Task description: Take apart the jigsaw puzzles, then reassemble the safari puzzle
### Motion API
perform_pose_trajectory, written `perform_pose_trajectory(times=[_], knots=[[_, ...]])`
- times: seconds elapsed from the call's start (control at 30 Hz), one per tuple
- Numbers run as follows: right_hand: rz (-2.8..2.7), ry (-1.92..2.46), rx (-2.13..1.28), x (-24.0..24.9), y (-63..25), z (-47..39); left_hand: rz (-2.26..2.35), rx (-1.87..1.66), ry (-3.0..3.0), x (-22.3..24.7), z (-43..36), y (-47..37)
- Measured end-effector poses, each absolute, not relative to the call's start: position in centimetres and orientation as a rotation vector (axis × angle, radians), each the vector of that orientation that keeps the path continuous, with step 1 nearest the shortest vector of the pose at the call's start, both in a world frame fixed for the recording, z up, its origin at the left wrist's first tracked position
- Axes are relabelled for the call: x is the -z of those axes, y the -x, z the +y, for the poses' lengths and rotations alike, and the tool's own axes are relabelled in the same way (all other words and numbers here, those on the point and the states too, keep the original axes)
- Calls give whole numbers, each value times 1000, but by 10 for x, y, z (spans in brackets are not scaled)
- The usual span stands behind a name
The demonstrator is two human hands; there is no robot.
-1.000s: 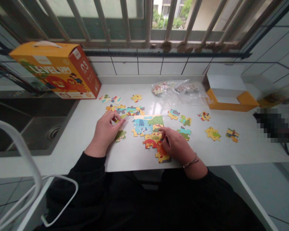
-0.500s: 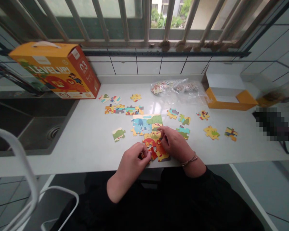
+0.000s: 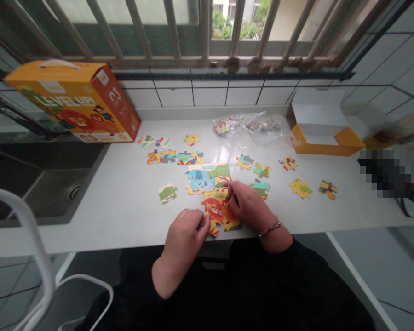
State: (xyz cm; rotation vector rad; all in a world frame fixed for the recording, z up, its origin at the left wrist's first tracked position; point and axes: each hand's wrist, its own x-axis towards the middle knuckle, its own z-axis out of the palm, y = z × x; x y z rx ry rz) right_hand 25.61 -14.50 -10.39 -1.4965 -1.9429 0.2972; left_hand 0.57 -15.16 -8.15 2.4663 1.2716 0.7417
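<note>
A partly joined jigsaw puzzle point(image 3: 202, 179) lies on the counter, showing blue elephants, a green tree and red-orange lions. My left hand point(image 3: 186, 230) is closed, its thumb and fingertips at the left edge of a red and yellow puzzle piece point(image 3: 214, 226) at the bottom of the joined part. That piece sits beneath the red lion head, beside another lion piece; whether they are fully locked I cannot tell. My right hand point(image 3: 246, 202) has curled fingers, its fingertips against the right side of the joined puzzle. Its lower fingers are partly hidden.
Loose puzzle pieces point(image 3: 167, 193) lie left, behind and right of the joined part. At the back are clear plastic bags point(image 3: 248, 124) of pieces, an open orange-and-white box point(image 3: 326, 145) and a large orange box point(image 3: 79, 103). A dark sink point(image 3: 51, 184) is at left.
The red and yellow piece, tilted and partly covered by my left hand before, now lies straighter beneath the lion head. My left hand has drawn slightly left; my right hand stays at the puzzle.
</note>
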Motion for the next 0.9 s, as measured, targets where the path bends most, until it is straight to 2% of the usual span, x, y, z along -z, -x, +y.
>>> perform_pose_trajectory(times=[0.1,0.4,0.9], knots=[[-1940,1502,-301,104,-256,-146,1254,-681,-2578,75,-154,-3],[-1932,1481,-318,109,-257,-144,758,-254,-2552,57,-144,20],[-1950,1466,-340,110,-257,-145,819,-439,-2604,71,-148,2]])
